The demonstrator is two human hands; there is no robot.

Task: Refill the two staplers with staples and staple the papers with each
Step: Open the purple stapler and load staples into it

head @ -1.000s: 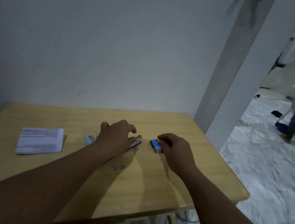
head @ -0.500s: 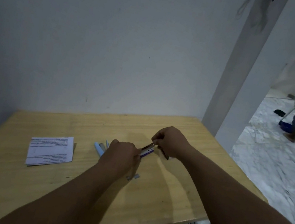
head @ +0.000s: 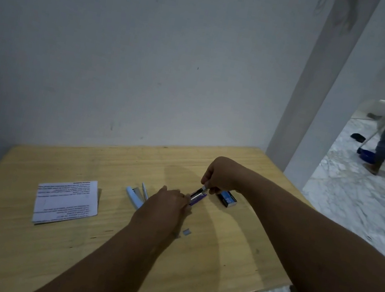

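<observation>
I hold the purple stapler down mid-desk, left hand gripping its rear; right hand, at its 1 o'clock, fingers pinching the metal front. I'd steady the base, feeding staples straight into the channel

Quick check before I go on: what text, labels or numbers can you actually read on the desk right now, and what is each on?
"10": white number on the blue staple box, by the right hand.
Printed lines on the papers: too small and blurred to read.
Purple stapler, light blue stapler: no readable markings.
</observation>
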